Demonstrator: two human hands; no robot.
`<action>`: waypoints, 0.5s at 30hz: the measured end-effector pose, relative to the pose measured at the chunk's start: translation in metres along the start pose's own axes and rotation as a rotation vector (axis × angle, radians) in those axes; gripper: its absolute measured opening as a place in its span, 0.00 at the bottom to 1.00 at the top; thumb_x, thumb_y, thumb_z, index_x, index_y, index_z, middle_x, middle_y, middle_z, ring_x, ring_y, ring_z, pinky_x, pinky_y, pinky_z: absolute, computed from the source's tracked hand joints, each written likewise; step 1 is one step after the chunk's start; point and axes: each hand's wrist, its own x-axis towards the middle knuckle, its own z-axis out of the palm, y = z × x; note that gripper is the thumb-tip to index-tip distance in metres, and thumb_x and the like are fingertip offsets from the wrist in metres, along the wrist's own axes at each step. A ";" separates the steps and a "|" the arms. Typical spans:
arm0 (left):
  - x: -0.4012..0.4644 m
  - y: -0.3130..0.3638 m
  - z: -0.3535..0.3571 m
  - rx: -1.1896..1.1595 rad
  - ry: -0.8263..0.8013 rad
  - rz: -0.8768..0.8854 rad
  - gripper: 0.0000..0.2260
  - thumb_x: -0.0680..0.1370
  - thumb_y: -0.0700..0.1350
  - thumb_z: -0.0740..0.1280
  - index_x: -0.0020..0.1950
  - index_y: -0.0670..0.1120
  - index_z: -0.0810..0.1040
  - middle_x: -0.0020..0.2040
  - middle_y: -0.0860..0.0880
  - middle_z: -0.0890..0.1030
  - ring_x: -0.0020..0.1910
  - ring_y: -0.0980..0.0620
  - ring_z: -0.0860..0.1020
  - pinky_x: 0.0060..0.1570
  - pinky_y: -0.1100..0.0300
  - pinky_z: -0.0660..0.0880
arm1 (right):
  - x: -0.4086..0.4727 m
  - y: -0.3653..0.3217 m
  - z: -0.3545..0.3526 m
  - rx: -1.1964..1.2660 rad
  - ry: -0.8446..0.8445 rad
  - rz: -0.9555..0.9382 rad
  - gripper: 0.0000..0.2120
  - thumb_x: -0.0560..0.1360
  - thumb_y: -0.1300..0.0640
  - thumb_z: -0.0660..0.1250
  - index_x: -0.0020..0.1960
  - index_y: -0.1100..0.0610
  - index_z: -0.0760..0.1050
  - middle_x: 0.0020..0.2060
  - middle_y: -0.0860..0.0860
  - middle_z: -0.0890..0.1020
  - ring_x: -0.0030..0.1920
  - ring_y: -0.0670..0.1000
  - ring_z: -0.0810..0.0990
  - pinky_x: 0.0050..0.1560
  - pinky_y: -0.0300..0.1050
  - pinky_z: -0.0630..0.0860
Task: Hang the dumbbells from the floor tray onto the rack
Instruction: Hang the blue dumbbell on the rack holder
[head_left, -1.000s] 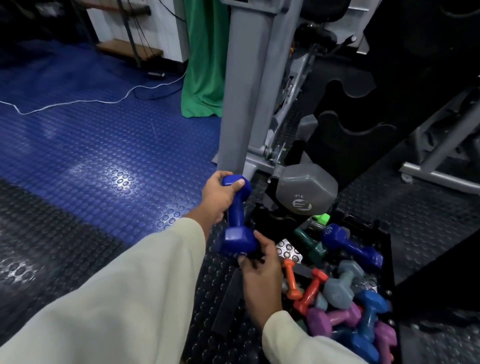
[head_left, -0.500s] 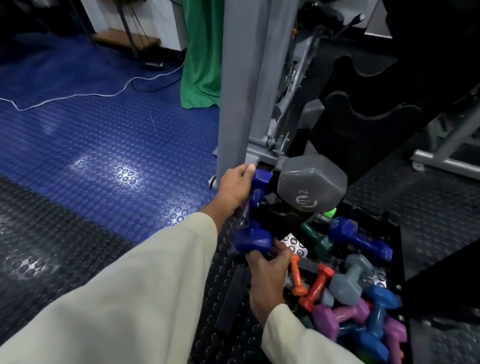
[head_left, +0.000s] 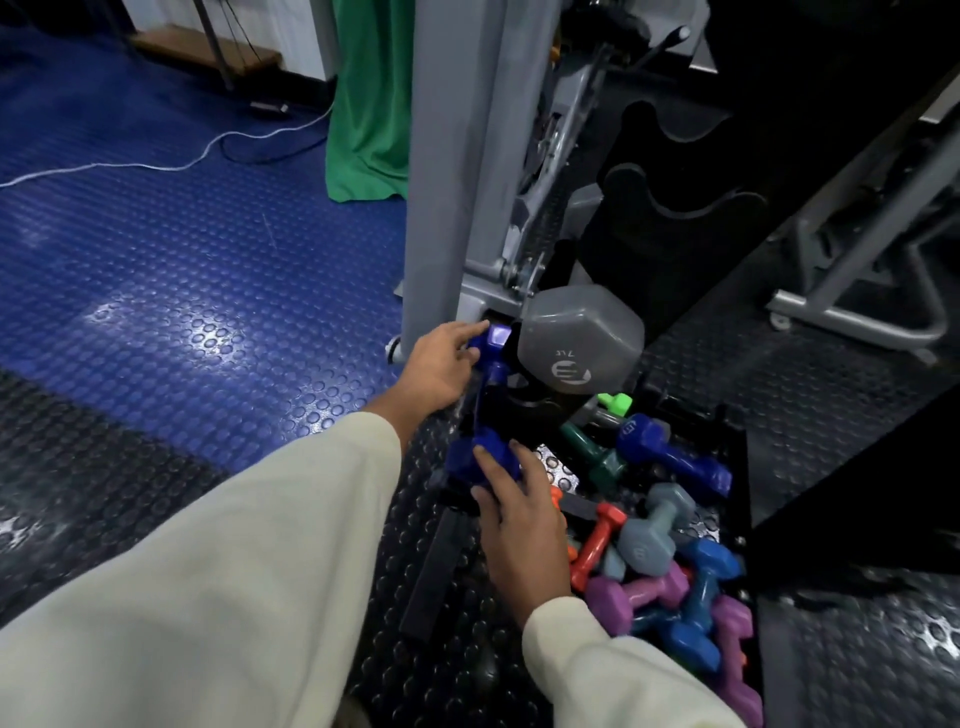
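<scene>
I hold a dark blue dumbbell (head_left: 466, 460) nearly upright at the foot of the black rack (head_left: 670, 218). My left hand (head_left: 441, 369) grips its upper head, right beside the big grey dumbbell (head_left: 582, 338) that lies in the rack's lowest cradle. My right hand (head_left: 519, 519) holds the lower head, fingers on top and thumb below. The blue dumbbell's handle lies against the front of the low black cradle. To the right, the black floor tray (head_left: 732, 447) holds several small dumbbells in blue, purple, orange, grey and green.
A grey steel upright (head_left: 447, 171) stands just left of the rack, with machine parts behind it. A green cloth (head_left: 363, 104) hangs further back. A white cable (head_left: 130, 166) runs over the blue studded floor. Another grey frame (head_left: 852, 312) stands at the right.
Both hands have carried the blue dumbbell forward and to the right, from open floor up against the rack's lowest cradle beside the grey dumbbell. The view has shifted closer.
</scene>
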 end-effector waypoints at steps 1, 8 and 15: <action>-0.002 0.001 0.001 -0.038 -0.030 -0.005 0.23 0.83 0.41 0.66 0.77 0.56 0.73 0.63 0.53 0.81 0.60 0.51 0.80 0.65 0.62 0.72 | 0.001 0.002 0.000 -0.024 0.008 -0.023 0.20 0.82 0.52 0.69 0.73 0.41 0.74 0.77 0.49 0.68 0.65 0.54 0.79 0.60 0.52 0.79; 0.000 -0.009 0.015 -0.107 -0.114 -0.054 0.21 0.86 0.44 0.62 0.77 0.60 0.72 0.48 0.48 0.83 0.35 0.55 0.75 0.38 0.66 0.74 | 0.026 0.026 -0.010 -0.050 -0.087 -0.191 0.19 0.81 0.54 0.69 0.70 0.42 0.76 0.67 0.49 0.72 0.53 0.59 0.84 0.53 0.59 0.83; -0.006 -0.007 0.003 -0.074 -0.094 -0.045 0.21 0.87 0.46 0.60 0.79 0.62 0.69 0.59 0.47 0.84 0.48 0.51 0.80 0.50 0.60 0.75 | 0.043 0.034 -0.030 -0.090 -0.136 -0.299 0.18 0.80 0.55 0.72 0.70 0.47 0.80 0.59 0.53 0.78 0.49 0.57 0.85 0.48 0.55 0.84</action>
